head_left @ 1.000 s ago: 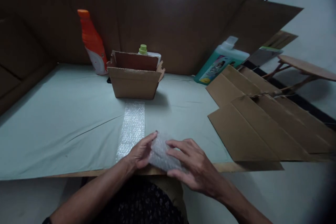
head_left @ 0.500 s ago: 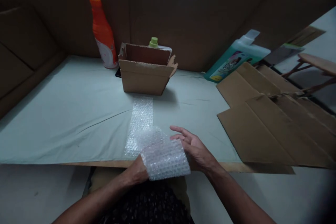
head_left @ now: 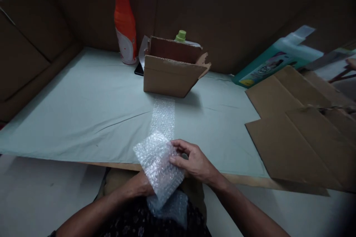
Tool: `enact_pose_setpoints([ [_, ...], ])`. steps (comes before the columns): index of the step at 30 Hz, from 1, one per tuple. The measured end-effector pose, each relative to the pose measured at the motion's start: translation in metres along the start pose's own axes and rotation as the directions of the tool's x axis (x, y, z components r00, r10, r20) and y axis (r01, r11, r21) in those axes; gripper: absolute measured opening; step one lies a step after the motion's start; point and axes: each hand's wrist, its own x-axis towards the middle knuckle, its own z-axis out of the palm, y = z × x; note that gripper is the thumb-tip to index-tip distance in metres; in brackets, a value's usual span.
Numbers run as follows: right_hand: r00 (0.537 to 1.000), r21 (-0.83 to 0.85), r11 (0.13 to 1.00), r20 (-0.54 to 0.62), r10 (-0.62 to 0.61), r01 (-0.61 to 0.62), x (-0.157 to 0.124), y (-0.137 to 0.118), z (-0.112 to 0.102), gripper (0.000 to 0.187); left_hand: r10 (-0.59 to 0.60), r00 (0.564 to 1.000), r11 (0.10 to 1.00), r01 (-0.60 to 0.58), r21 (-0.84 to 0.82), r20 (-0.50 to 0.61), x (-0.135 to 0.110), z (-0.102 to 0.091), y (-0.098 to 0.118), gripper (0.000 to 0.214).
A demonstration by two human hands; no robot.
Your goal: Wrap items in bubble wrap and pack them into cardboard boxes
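Note:
A sheet of clear bubble wrap [head_left: 157, 161] is held up over the table's front edge, tilted, with a folded part hanging down over the lap. My right hand [head_left: 193, 159] pinches its right edge between thumb and fingers. My left hand [head_left: 146, 183] is behind and under the sheet; its fingers are hidden by the wrap. Beyond the hands, a strip of bubble wrap [head_left: 163, 114] lies flat on the pale green cloth [head_left: 111, 100], running up to a small open cardboard box [head_left: 171, 76].
An orange and white bottle [head_left: 125, 22] stands at the back left, beside a dark phone-like object [head_left: 139, 69]. A green cap [head_left: 181, 35] shows behind the box. At the right, a teal jug [head_left: 272, 59] leans near flattened cardboard [head_left: 294, 144]. Cardboard walls surround the table.
My right hand has gone from spread fingers to a pinch on the wrap. The sheet has turned, and a part now hangs lower over the lap. The whole view has shifted.

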Motion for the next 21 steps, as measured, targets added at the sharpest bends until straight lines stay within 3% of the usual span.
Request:
enact_pose_setpoints([
  [4,0.987,0.084,0.995,-0.154,-0.043,0.056,0.006,-0.003,0.008,0.008,-0.039,0.999,0.994,0.038,-0.102,0.0,-0.011,-0.005,0.001,0.042],
  [9,0.952,0.125,0.987,-0.3,-0.058,0.1,0.018,-0.01,0.008,0.013,-0.021,1.0,0.921,0.027,-0.388,0.019,-0.014,-0.01,0.019,0.086],
  [13,0.937,0.081,0.987,-0.333,-0.106,0.141,0.029,-0.01,0.001,0.018,0.12,0.99,0.959,-0.134,-0.251,-0.07,-0.016,-0.022,0.022,0.071],
  [15,0.933,0.0,0.989,-0.331,-0.142,0.15,0.039,-0.006,-0.009,0.023,0.112,0.986,0.974,-0.134,-0.181,-0.127,-0.02,-0.028,0.024,0.071],
  [17,0.928,-0.19,0.977,-0.338,-0.159,0.098,0.054,0.001,-0.023,0.029,0.082,0.984,0.973,-0.114,-0.2,-0.16,-0.028,-0.035,0.033,0.075],
  [21,0.927,-0.532,0.842,-0.356,-0.121,-0.095,0.087,0.015,-0.037,0.034,0.098,0.976,0.957,-0.146,-0.252,-0.194,-0.05,-0.041,0.064,0.084],
])
